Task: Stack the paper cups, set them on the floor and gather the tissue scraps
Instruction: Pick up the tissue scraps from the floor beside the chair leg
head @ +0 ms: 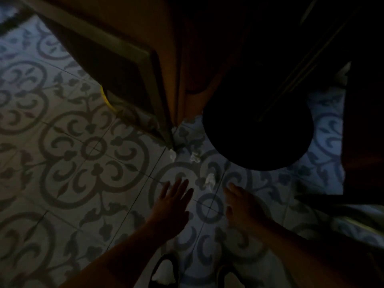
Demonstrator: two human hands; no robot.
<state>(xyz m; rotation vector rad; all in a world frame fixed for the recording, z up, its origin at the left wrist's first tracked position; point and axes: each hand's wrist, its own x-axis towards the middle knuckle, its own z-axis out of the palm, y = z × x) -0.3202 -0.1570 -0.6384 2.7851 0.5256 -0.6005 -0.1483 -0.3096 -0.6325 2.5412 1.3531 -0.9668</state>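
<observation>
Patterned floor tile point(93, 146) fills the dim view; left hand point(172, 206) hovers, fingers spread and empty. Crumpled white tissue scraps point(209, 180) lie just ahead on the floor, between it and the empty, loosely open right hand point(243, 204).

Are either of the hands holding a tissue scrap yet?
No. The left hand and right hand are open and empty above the tiled floor; the nearest tissue scrap lies untouched between them.
</observation>
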